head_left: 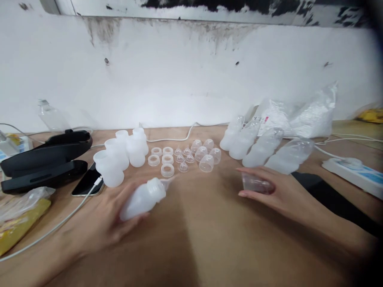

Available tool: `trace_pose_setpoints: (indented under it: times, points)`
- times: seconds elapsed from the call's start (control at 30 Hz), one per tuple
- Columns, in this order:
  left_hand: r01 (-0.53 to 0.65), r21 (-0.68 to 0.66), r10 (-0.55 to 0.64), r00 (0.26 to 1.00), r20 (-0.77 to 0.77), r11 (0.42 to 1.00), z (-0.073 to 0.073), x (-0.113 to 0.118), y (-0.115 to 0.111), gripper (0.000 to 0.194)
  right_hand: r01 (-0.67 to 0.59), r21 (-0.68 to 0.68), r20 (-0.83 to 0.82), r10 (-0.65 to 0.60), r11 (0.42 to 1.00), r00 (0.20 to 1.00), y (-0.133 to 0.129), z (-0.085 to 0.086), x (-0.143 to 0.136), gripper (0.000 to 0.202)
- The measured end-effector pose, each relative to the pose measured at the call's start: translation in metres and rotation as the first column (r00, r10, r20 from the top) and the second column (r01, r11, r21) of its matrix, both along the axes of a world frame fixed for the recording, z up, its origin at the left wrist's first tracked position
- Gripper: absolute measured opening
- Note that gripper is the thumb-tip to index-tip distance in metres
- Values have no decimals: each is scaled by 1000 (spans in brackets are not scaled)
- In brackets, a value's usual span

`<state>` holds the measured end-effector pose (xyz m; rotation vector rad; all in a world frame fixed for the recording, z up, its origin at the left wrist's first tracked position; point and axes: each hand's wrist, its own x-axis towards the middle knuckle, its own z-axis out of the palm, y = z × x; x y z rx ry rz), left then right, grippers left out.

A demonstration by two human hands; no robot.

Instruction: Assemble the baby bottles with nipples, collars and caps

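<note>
My left hand (119, 215) is wrapped round a white bottle (143, 199), tilted with its ring and clear nipple pointing right. My right hand (269, 189) grips a clear cap (256, 184) by its sides, apart from the bottle. Between and beyond the hands lie several white rings (167, 170), several clear nipples (183, 166) and several clear domed caps (206, 163). Open white bottles (109, 169) stand in a group at the left. Capped bottles (263, 146) form a row behind my right hand.
At the left are a black device (44, 155), a phone (88, 181), a white cable (66, 219) and a yellow packet (22, 219). A clear plastic bag (311, 113) leans against the wall. Power strips (356, 173) and a black flat object (335, 201) lie right.
</note>
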<state>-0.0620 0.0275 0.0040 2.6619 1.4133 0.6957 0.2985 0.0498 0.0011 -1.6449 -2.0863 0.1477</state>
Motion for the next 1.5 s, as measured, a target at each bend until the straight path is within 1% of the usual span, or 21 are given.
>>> trace_pose_setpoints:
  times: [0.13,0.23,0.47,0.67,0.7,0.77,0.8,0.83,0.9,0.93,0.97,1.03,1.1,1.13,1.2,1.27,1.33,1.37,1.43,1.47,1.5]
  points:
    - [-10,-10,11,1000,17,1000,-7,4,2,45,-5,-15,327,9,1000,945,19,-2,-5,38]
    - [-51,11,50,999,13,999,-10,8,1,47,51,8,404,-50,999,913,38,-8,-14,43]
    - [-74,-9,74,997,36,997,-14,6,-1,47,24,56,250,-38,998,968,65,-21,-18,58]
    - [-33,9,33,999,-8,999,-10,8,1,49,-49,251,118,20,967,993,39,-6,-35,56]
    - [-7,11,8,999,-47,1000,-9,10,2,48,-85,248,48,75,965,996,30,0,-43,52]
    - [76,12,-73,984,-163,997,-5,14,4,49,-218,52,-122,223,975,967,15,11,-63,48]
    - [124,18,-117,968,-223,992,-3,17,6,50,-295,-116,-237,262,948,936,9,16,-74,48]
    - [170,29,-156,949,-274,985,-1,20,7,52,-377,-301,-344,269,876,900,6,20,-85,47]
    - [238,76,-201,923,-329,968,4,27,9,54,-516,-593,-503,217,617,837,4,26,-104,49]
    - [257,105,-208,917,-340,961,6,29,9,54,-566,-659,-551,194,496,812,6,28,-111,50]
    - [273,127,-215,913,-346,954,8,31,9,54,-602,-686,-586,181,408,790,9,29,-116,50]
    - [300,149,-231,904,-359,942,13,33,9,52,-649,-679,-628,186,343,756,15,30,-121,48]
    - [303,115,-242,897,-371,946,17,32,8,51,-664,-657,-629,226,358,744,18,30,-122,44]
    - [288,72,-244,899,-364,955,19,31,8,52,-661,-637,-604,276,397,747,18,30,-121,42]
    - [233,-43,-235,920,-314,971,21,26,10,54,-642,-538,-468,440,546,766,15,28,-120,36]
    - [183,-148,-214,949,-231,972,20,21,13,58,-629,-346,-246,580,696,777,12,25,-119,39]
    - [138,-183,-168,972,-163,973,17,18,15,64,-611,-191,-114,600,769,791,11,22,-118,55]
    - [119,-175,-145,979,-146,977,15,17,16,68,-587,-159,-135,571,794,809,12,21,-117,61]
    - [114,-97,-129,978,-163,989,12,19,16,71,-528,-232,-325,447,817,834,16,19,-116,63]
    - [131,-25,-133,973,-189,991,11,21,15,67,-526,-338,-443,361,780,820,19,18,-115,60]
    - [161,52,-146,963,-226,986,10,23,14,60,-559,-456,-545,279,693,791,21,18,-115,58]
